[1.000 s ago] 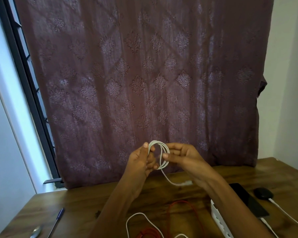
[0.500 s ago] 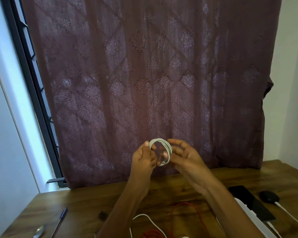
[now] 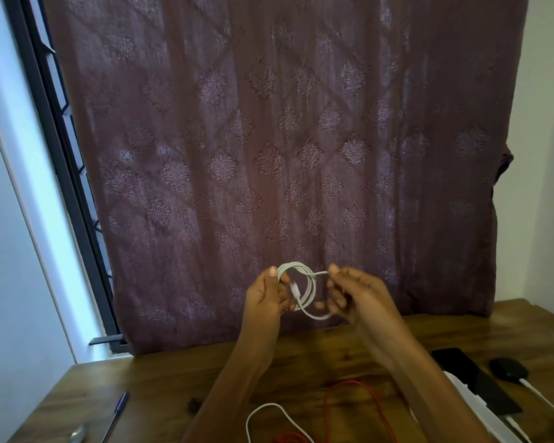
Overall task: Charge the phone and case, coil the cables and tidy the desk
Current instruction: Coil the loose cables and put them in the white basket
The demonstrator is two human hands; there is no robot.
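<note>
I hold a small coil of white cable up above the wooden desk. My left hand grips the coil's left side, thumb on top. My right hand pinches the cable's free end, which loops from the coil's top round to its bottom. A black phone lies at the right with a white cable plugged into its near end. Beside it sits a black case, also on a white cable. A red cable and another white cable lie loose on the desk below my arms.
A white power strip lies left of the phone, partly hidden by my right arm. A blue pen and a small metal object lie at the desk's left front. A patterned maroon curtain hangs behind the desk.
The dangling tail has been drawn up off the desk. My right hand has moved right, away from the coil, pulling the free end out into a loop.
</note>
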